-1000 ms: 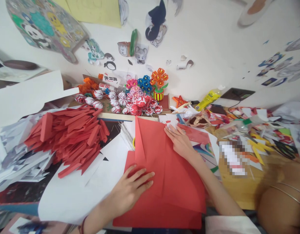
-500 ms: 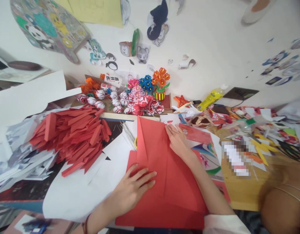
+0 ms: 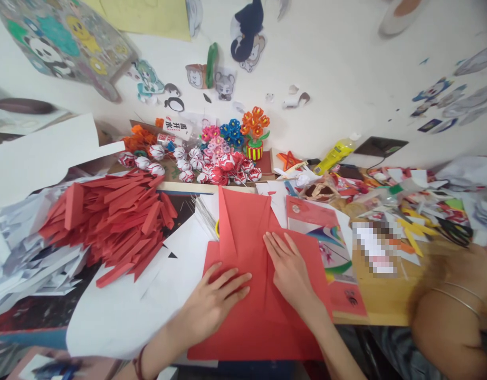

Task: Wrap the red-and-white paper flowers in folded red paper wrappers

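Red paper (image 3: 263, 327) lies in front of me, with a narrower folded upper part whose left and right edges are turned inward. On its left side rests my left hand (image 3: 215, 301), fingers spread over the fold. My right hand (image 3: 288, 264) presses flat on the right side, its fingertips along the right-hand crease, and holds nothing. White paper (image 3: 108, 316) lies under and left of the red paper. A heap of folded red paper pieces (image 3: 112, 216) is farther left, beside a pile of white pieces (image 3: 25, 248).
Paper flowers (image 3: 227, 163) and a small striped pot (image 3: 255, 150) stand by the wall. A yellow bottle (image 3: 336, 155) leans behind scraps and scissors (image 3: 455, 232) on the right. Another person's arm (image 3: 449, 316) is at the far right.
My right hand has slid down the red paper toward me, from the upper right edge to the middle. My left hand stays in nearly the same place. The view has shifted slightly.
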{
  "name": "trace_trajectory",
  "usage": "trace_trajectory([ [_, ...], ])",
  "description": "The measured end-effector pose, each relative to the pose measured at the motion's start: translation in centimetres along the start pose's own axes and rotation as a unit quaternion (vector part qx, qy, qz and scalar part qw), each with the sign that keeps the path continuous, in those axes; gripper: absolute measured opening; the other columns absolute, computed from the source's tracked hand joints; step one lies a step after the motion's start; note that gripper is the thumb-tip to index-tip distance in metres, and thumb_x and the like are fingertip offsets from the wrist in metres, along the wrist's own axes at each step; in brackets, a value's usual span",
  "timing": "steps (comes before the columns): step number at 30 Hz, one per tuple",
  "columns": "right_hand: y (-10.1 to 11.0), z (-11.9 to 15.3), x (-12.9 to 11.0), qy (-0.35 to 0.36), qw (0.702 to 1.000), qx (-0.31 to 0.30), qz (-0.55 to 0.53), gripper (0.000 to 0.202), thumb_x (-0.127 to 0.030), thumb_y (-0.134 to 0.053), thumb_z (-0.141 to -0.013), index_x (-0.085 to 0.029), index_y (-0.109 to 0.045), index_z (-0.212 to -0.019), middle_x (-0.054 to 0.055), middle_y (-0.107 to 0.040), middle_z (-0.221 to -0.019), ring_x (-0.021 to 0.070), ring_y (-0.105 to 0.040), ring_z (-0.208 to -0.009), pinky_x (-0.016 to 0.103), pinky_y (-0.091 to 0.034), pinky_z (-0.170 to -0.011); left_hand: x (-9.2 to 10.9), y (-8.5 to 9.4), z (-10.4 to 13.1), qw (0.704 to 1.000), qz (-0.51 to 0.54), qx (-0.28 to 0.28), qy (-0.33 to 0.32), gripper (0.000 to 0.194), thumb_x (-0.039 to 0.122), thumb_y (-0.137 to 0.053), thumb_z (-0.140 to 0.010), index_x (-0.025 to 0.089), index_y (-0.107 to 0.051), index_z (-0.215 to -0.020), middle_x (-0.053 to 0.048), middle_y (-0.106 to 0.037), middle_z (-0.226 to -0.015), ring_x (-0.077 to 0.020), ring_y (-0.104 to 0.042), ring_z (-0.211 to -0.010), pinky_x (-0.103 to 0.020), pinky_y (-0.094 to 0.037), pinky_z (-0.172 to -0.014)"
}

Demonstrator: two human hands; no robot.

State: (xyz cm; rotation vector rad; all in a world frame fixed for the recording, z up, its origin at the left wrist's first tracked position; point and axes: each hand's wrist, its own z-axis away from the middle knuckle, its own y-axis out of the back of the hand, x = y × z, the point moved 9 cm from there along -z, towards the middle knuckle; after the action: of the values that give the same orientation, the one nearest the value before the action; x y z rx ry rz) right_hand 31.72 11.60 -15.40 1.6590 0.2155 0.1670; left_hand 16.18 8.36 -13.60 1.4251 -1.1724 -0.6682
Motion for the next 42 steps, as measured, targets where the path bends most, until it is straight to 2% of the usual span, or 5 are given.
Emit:
trace_trajectory([
  [7,0.3,3.4,-1.4,-0.005,1.0,0.001,0.007,0.084,0.002,-0.041,-0.068,-0.01,-0.035,-0.152,0.008,-0.038,-0.156,0.024,-0.027,-0.148,0.048,-0.026,-0.123,0.1,0.1,-0.1,1.0,-0.007,0.003,-0.002,0.036,0.017,-0.045,-0.099,0.026,-0.059,-0.132,0.002,-0.05,-0.149,-0.0223,-0.044,-0.133,-0.045,-0.015,-0.119],
  [20,-0.6,-9.7,4.6,-0.031,0.998,0.006,0.046,0.066,-0.001,-0.045,-0.076,0.005,-0.044,-0.142,0.023,-0.047,-0.147,0.0287,-0.036,-0.144,0.047,-0.022,-0.122,0.1,0.2,0.1,1.0,0.001,0.007,0.0,0.037,0.019,-0.043,-0.1,0.025,-0.058,-0.133,0.001,-0.051,-0.149,-0.0218,-0.045,-0.133,-0.044,-0.017,-0.118],
  [32,-0.2,6.1,-6.9,-0.073,0.99,0.109,-0.059,0.074,-0.011,-0.037,-0.096,-0.013,0.003,-0.158,0.018,-0.042,-0.152,0.031,-0.042,-0.14,0.05,-0.047,-0.107,-0.1,-0.1,0.1,0.999,0.037,-0.004,0.026,0.039,0.015,-0.045,-0.098,0.027,-0.059,-0.132,0.0,-0.053,-0.147,-0.0209,-0.043,-0.135,-0.046,-0.025,-0.117],
  [38,1.4,10.0,-8.5,-0.036,0.972,0.128,-0.195,0.056,-0.019,-0.043,-0.097,-0.025,-0.035,-0.152,0.01,-0.063,-0.135,0.0271,-0.06,-0.124,0.046,-0.053,-0.099,0.0,0.8,0.6,0.991,0.108,0.012,0.074,0.042,0.01,-0.041,-0.097,0.027,-0.057,-0.132,-0.001,-0.054,-0.146,-0.0211,-0.044,-0.135,-0.044,-0.036,-0.111],
  [42,1.9,9.3,-2.9,-0.24,0.925,0.17,-0.242,0.029,-0.04,-0.047,-0.098,-0.022,-0.065,-0.112,0.013,-0.072,-0.103,0.0286,-0.069,-0.094,0.044,-0.057,-0.079,-3.1,2.0,2.3,0.93,0.088,0.107,0.339,0.025,0.035,-0.046,-0.1,0.021,-0.065,-0.101,-0.007,-0.072,-0.1,-0.0212,-0.066,-0.092,-0.034,-0.049,-0.08],
])
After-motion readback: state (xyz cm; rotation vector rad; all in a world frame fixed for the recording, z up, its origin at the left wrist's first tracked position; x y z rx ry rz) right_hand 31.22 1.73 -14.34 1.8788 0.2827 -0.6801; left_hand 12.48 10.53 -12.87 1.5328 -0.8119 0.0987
